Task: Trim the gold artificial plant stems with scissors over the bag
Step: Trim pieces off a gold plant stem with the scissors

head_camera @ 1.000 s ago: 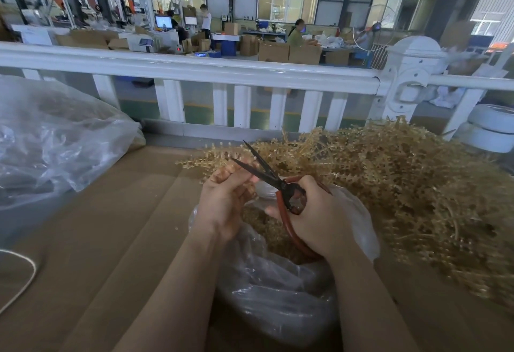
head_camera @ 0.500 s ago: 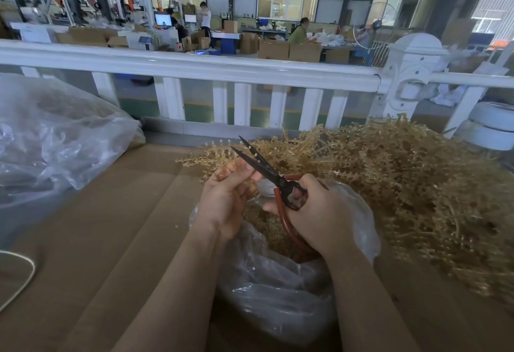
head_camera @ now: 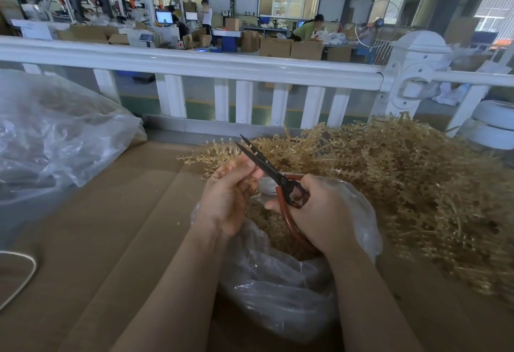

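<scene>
Pinching a short gold stem [head_camera: 244, 176] between thumb and curled fingers, the left hand [head_camera: 228, 201] holds it up over the open mouth of a clear plastic bag [head_camera: 281, 290] that stands near the middle of the brown cardboard surface [head_camera: 111, 226]. The right hand [head_camera: 314, 212] is wrapped around the red loop handles of the scissors [head_camera: 274, 175], whose dark blades point up and to the left, slightly parted, crossing just beside the left fingertips and the stem. Inside the bag, gold cuttings [head_camera: 267, 223] lie heaped below both hands. To the right and farther back, a large loose pile of gold artificial plant stems [head_camera: 403, 184] covers the surface up to its far edge. At the far left lies a big crumpled clear plastic sheet [head_camera: 50, 140], and a pale cord [head_camera: 27, 273] curves along the near left edge. Beyond the surface runs a white railing [head_camera: 222, 68], with a workshop of cardboard boxes [head_camera: 292, 48] and people at work behind it.
</scene>
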Demonstrator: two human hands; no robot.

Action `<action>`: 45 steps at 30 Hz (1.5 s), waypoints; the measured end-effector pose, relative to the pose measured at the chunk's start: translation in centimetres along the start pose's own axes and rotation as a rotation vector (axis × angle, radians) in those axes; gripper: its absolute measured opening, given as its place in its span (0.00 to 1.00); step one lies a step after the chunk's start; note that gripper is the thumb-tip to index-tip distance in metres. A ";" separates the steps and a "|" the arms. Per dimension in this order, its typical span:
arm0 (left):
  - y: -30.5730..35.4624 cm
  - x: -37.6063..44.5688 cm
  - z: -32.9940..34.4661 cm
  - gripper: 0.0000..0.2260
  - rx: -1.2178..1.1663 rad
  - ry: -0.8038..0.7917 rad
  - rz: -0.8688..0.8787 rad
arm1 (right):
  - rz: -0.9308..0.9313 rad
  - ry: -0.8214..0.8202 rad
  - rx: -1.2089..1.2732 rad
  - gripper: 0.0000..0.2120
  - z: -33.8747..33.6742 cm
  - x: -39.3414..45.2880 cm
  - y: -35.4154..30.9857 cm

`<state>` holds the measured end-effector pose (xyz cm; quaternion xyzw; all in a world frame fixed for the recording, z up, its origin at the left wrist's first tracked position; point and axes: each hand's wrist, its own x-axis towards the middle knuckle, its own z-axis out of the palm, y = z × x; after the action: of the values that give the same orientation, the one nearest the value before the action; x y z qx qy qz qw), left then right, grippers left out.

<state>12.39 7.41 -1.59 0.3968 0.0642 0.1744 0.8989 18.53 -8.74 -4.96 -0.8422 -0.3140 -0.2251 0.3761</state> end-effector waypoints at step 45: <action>-0.1 0.0 -0.3 0.04 0.165 0.017 0.135 | 0.010 -0.077 0.116 0.16 -0.5 0.1 -0.7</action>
<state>12.30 7.58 -1.89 0.4713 0.0590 0.2318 0.8489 18.02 -8.74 -4.29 -0.8286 -0.3366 -0.1719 0.4131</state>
